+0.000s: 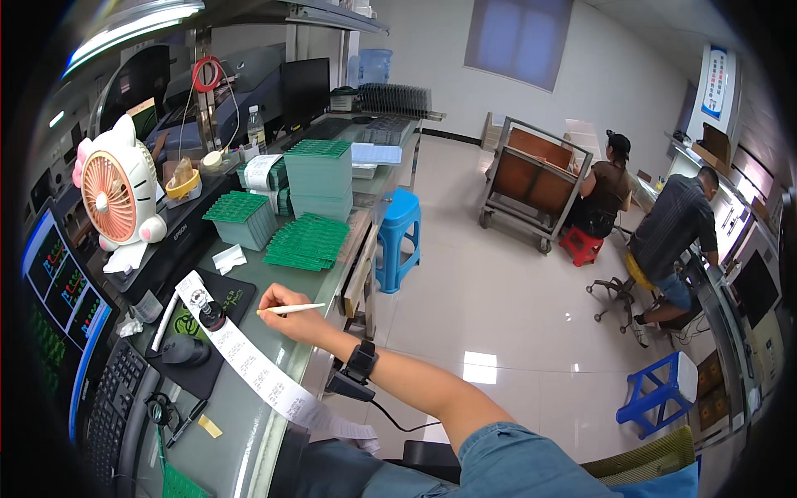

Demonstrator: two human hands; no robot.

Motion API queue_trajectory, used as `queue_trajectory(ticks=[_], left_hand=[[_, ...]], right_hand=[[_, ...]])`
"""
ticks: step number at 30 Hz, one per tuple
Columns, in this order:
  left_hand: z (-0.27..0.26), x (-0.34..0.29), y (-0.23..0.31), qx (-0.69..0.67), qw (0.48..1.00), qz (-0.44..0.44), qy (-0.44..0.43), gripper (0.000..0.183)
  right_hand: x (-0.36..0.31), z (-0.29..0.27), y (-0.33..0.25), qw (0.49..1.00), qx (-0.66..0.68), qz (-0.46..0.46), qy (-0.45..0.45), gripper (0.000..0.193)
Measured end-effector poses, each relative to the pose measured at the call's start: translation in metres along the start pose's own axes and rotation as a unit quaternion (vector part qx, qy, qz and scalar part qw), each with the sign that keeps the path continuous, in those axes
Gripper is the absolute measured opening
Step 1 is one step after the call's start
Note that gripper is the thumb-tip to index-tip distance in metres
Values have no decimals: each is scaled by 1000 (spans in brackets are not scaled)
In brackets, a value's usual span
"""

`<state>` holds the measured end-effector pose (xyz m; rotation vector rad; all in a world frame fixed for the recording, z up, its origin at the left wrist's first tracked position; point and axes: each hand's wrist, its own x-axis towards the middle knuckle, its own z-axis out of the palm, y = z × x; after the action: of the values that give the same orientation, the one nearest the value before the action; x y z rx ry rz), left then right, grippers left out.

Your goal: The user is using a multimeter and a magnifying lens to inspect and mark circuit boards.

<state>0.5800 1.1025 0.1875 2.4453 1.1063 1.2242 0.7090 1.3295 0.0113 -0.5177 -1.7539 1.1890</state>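
Note:
My right hand (286,314) reaches in from the lower right, above the edge of the workbench, with a dark band round its wrist. Its fingers pinch a slim white pen-shaped tool (300,308), whose thicker end points right. Left of this hand, a long printed paper strip (266,371) runs down over the bench edge. On the strip's upper end stands a small dark round-topped object (212,316). Beyond my hand lie fanned-out green circuit boards (307,241), with a shorter stack (242,217) and a tall stack (319,178) of boards behind. My left hand is out of view.
At left are a cat-shaped fan (112,195), a lit monitor (62,286) and a keyboard (114,402). A blue stool (400,241) stands by the bench. Across the floor are a metal cart (538,183), two seated people and another blue stool (660,394).

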Motion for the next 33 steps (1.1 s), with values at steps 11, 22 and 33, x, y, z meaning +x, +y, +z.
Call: queue_trajectory(ticks=[11,22,33], left_hand=[[-23,-6,33,-33,998,53,22,39],[-65,-61,88,-13,997,32,69,36],[-82,-122,148,6,989,5,149,33]], right_hand=[[2,-2,2,998,-46,-31,16,16],[3,-4,7,996,-66,-37,38,16],[3,2,2,999,-41,-7,17,16]])
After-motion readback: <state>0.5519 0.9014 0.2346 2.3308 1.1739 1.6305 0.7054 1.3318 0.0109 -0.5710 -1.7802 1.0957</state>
